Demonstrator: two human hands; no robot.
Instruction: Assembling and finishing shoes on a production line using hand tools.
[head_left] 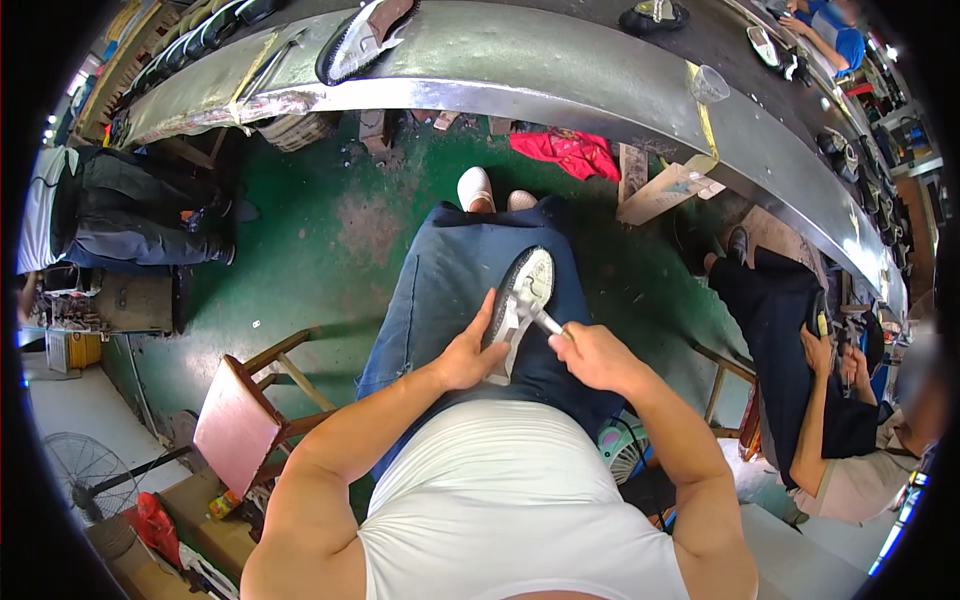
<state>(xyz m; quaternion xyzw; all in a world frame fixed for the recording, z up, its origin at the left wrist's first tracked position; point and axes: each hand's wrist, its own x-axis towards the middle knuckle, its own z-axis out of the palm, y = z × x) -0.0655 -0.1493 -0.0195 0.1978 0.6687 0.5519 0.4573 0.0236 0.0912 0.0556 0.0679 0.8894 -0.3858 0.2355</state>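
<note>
Your left hand curls its fingers over the near edge of the shoe, gripping it sole-up on your right thigh; your right hand is closed in a fist around a small metal tool whose tip touches the sole near its middle. The tool works just beside your left fingertips, so a slip off the sole could catch them or your lap. The shoe rests only on your leg and could roll if the grip loosens. Both forearms come in from the near edge, elbows wide, wrists bent inward. Left of you stands a stool; far across runs the metal bench.
</note>
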